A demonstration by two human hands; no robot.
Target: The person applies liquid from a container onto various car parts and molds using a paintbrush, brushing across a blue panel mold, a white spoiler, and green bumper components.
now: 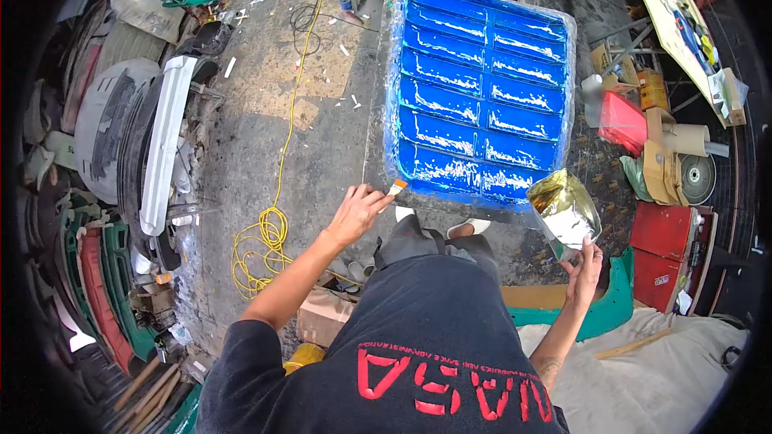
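A blue ribbed panel (482, 96) with whitish shiny streaks in its recesses lies in front of me, its rim rough and greyish. My left hand (359, 213) is closed around a small brush (396, 187), whose orange end is beside the panel's near left corner. At the near right corner, my right hand (583, 269) grips a cut-open metallic container (565, 213) by its lower edge. The container is tilted and its inside looks shiny; whether it holds liquid I cannot tell.
A yellow cord (273, 233) lies coiled on the floor to the left. Car bumpers (165, 145) are stacked at the far left. To the right are a red container (622, 122), a red metal box (661, 253) and a green part (599, 313).
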